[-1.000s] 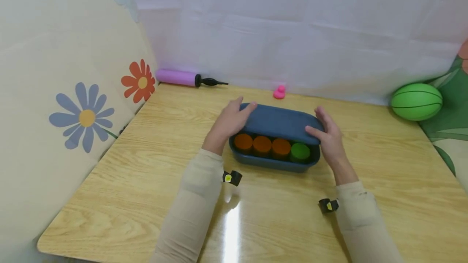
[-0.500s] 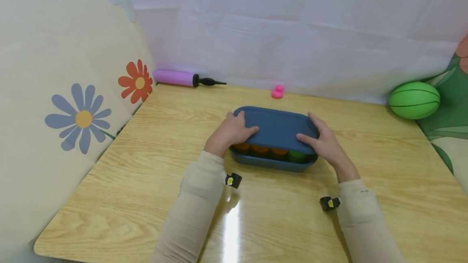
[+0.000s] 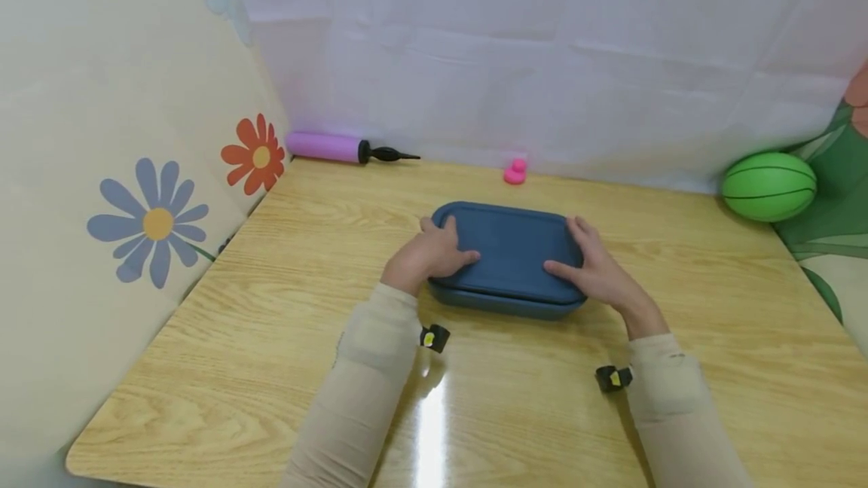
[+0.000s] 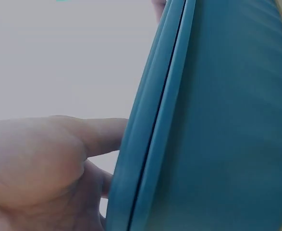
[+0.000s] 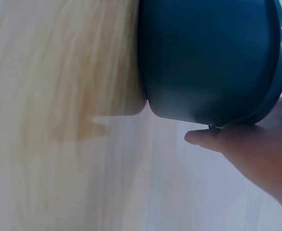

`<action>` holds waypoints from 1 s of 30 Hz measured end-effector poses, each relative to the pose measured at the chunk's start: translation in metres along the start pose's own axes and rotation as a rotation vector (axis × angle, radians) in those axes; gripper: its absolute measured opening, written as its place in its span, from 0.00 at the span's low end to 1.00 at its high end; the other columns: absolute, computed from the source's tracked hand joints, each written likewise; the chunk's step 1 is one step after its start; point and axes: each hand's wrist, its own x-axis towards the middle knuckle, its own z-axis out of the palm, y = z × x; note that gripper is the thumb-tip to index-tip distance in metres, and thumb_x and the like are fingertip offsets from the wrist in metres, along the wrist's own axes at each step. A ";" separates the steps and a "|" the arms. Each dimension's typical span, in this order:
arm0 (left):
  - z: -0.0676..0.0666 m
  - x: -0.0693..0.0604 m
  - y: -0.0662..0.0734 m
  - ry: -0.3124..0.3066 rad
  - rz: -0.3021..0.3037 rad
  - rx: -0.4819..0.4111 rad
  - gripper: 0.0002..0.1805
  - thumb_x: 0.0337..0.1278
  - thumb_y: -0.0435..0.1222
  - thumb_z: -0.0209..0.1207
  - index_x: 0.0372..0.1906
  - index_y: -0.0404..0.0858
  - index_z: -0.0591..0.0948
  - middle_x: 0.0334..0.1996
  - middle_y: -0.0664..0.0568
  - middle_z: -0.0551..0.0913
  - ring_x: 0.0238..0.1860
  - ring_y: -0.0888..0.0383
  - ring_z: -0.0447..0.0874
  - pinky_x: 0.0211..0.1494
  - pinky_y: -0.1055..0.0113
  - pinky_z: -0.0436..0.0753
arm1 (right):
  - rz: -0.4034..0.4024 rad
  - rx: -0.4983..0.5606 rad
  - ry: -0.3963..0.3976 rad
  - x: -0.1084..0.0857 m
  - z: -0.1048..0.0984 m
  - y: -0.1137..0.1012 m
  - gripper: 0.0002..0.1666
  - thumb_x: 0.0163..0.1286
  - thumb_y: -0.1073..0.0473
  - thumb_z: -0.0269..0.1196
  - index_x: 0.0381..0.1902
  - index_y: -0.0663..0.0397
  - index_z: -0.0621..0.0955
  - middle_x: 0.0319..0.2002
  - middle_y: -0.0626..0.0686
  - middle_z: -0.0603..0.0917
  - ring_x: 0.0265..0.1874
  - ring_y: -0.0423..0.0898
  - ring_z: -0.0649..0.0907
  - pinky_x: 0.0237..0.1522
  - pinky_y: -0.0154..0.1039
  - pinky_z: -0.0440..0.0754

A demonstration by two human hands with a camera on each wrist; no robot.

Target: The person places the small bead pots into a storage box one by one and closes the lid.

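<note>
A dark blue lid [image 3: 508, 253] lies over a matching lunch box [image 3: 502, 303] in the middle of the table. The round orange and green pieces inside are hidden now. My left hand [image 3: 430, 256] holds the lid's left end, thumb on top. At the other end my right hand [image 3: 600, 269] grips the lid, its thumb also on top. A thin dark seam separates lid and box [image 4: 227, 115] in the left wrist view. In the right wrist view, one finger of the right hand [image 5: 261, 149] reaches past the lid's rim beside the box wall [image 5: 203, 57].
Along the back of the wooden table [image 3: 271, 367] lie a purple hand pump [image 3: 328, 147] and a small pink rubber duck [image 3: 515, 172]. A green ball [image 3: 769, 187] sits at the back right corner. White cloth [image 3: 475, 59] hangs behind.
Both hands have lowered the lid's near edge down and toward me onto the box. It now covers the orange and green pieces that showed before.
</note>
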 end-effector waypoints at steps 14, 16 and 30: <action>0.017 0.010 0.005 0.184 0.127 0.161 0.45 0.72 0.63 0.47 0.83 0.51 0.44 0.82 0.39 0.34 0.81 0.36 0.31 0.79 0.34 0.43 | 0.020 -0.123 -0.044 -0.011 0.001 -0.019 0.56 0.76 0.50 0.60 0.81 0.64 0.38 0.79 0.72 0.33 0.78 0.71 0.40 0.75 0.71 0.45; 0.021 0.012 0.005 0.199 0.134 0.204 0.45 0.71 0.66 0.44 0.83 0.53 0.46 0.82 0.41 0.34 0.82 0.36 0.30 0.80 0.34 0.43 | 0.016 -0.134 -0.051 -0.012 0.001 -0.022 0.55 0.76 0.51 0.60 0.81 0.64 0.38 0.79 0.72 0.34 0.78 0.71 0.40 0.75 0.71 0.45; 0.037 0.015 0.005 0.258 0.110 0.351 0.45 0.68 0.72 0.34 0.82 0.56 0.46 0.82 0.40 0.34 0.81 0.35 0.32 0.77 0.32 0.51 | 0.079 -0.311 -0.061 -0.012 0.019 -0.028 0.61 0.75 0.32 0.52 0.79 0.68 0.36 0.77 0.73 0.27 0.77 0.72 0.31 0.74 0.72 0.43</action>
